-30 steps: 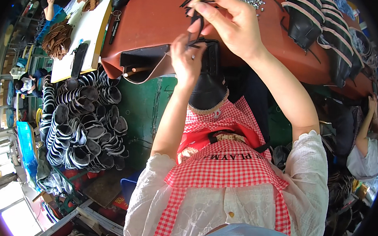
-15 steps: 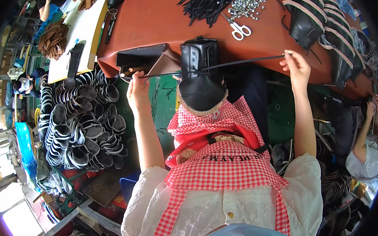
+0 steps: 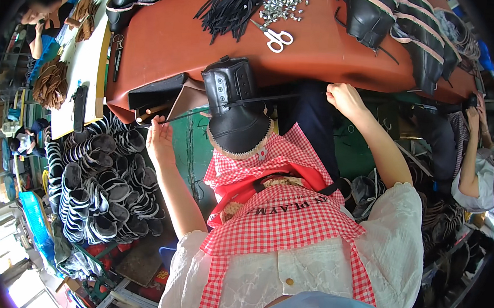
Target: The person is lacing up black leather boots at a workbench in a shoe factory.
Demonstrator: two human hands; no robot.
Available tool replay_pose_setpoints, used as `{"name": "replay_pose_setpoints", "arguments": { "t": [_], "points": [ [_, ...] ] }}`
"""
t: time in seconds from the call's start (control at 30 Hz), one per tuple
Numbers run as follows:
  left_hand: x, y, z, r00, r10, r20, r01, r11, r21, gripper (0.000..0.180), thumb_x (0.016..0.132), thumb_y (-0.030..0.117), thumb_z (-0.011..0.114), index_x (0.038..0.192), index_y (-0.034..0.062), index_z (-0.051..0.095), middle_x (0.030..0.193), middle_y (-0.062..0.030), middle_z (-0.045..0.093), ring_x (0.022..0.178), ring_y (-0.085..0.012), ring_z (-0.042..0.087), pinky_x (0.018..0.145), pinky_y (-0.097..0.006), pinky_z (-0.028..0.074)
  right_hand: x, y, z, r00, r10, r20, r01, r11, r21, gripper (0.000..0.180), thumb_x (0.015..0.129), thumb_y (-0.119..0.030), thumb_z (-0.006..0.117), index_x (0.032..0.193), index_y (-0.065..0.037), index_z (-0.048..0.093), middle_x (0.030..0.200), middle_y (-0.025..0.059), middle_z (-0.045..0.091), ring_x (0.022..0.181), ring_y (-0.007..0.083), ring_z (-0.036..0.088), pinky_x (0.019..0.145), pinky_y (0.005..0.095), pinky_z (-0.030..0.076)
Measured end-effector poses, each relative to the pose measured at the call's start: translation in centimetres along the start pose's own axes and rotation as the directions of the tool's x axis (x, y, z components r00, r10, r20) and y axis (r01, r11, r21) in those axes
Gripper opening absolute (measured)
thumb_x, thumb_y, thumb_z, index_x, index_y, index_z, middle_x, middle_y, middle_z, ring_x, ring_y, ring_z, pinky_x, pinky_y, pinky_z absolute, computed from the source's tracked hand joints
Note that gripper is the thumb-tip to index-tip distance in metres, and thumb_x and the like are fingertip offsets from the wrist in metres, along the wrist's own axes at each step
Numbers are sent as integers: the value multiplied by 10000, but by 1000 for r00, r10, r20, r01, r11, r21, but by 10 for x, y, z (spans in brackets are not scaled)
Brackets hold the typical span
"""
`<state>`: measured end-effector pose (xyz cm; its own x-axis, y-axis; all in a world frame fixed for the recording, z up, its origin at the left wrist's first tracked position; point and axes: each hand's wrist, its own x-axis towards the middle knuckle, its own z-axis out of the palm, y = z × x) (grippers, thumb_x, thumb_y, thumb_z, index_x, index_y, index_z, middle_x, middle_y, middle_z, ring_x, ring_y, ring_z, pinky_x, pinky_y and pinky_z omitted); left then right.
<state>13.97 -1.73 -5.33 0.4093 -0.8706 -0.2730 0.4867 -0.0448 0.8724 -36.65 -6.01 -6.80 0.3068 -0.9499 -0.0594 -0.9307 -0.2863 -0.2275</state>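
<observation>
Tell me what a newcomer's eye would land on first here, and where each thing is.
Probably the black boot upper near the centre, with a dark lace stretched across it between the left hand and the right hand. Below it in the picture comes the red-and-white gingham apron; above, white-handled scissors lie on the reddish-brown worktop.

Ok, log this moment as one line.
left grip: black lace | right grip: same lace | lace: stretched across black boot | white-handled scissors: on brown tabletop

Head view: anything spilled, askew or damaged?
The small silvery pieces look spilled: loose on the brown table beside black strips, strays around the heap, no tray visible. Might be deliberate. The black boot shows no obvious damage.
</observation>
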Motion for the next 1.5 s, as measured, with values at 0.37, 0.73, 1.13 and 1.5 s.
{"name": "replay_pose_setpoints", "arguments": {
  "t": [0.37,0.73,1.13,1.5],
  "points": [
    [-29,-7,107,795,224,564,-606,338,720,151,814,171,699,894,44,715,827,-96,676,719,-229,658,679,-320,507,31,-98,-34,859,261,-441,299,443,845,193,843,9,651,1029,-35,676,889,64,674,788,127,649,689,250,526],
    [-26,-43,158,636,133,760,-772,83,631,100,734,113,712,828,81,723,821,-59,598,799,-247,626,724,-350,506,54,-166,35,922,250,-294,205,329,922,117,808,-11,717,909,-3,658,807,64,692,704,85,655,601,216,520],
    [-27,-37,164,653,33,757,-756,83,649,125,780,144,690,886,82,718,871,-66,593,796,-260,630,705,-364,509,54,-174,37,878,225,-422,299,430,852,151,751,59,708,877,8,645,828,88,679,706,146,682,612,243,548],
    [-21,15,136,629,237,741,-775,112,622,134,693,76,708,827,59,712,753,-57,586,643,-179,573,604,-294,489,53,-138,36,846,225,-484,344,464,816,117,860,-35,629,976,-35,645,998,79,667,826,177,658,632,246,523]
  ]
}}
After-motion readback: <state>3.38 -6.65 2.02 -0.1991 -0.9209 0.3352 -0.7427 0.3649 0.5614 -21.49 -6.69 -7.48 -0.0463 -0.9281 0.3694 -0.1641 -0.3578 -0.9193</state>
